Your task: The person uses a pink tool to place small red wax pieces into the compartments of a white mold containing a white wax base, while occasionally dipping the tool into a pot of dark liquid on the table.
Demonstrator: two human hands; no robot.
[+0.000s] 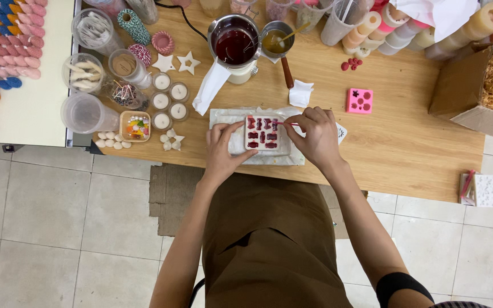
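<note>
Bright even light, soft shadows, sharp focus throughout.

A small candle-making workshop: the wooden surface [406,142] holds a pot of melted red wax [234,44], silicone moulds [359,101], twine spools [133,25], tealights [161,101] and stacked pillar candles [372,28].

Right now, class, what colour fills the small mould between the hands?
Dark red, in a white mould; head view shows it best.

A white silicone mould [262,134], rectangular, lay flat on a pale sheet at the wooden table's near edge, its small cavities filled with dark red wax. A thin stick [286,123] rested almost level, its tip over the mould's upper right cavities.
</note>
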